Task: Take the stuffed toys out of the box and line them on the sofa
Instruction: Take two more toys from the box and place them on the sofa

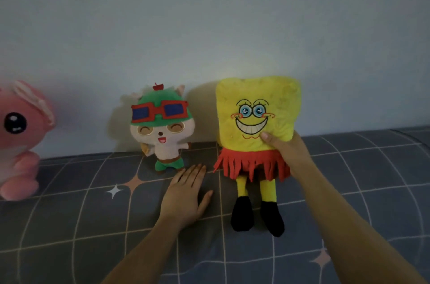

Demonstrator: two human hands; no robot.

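The sofa point(349, 167) holds three stuffed toys against the wall point(209, 16): a yellow toy point(256, 109), a pink toy point(18, 139), a green-hatted toy point(160, 125). The right hand point(286, 151) grasps the yellow toy's lower edge; the left hand point(186, 193) lies flat, fingers released, between the toys.

I can read no words, labels, brand names or numbers anywhere in this view. The only marks I can make out are decorative ones: white and pink four-pointed star shapes point(133, 183) printed on the grey checked sofa cover point(69, 225), which spell out nothing.
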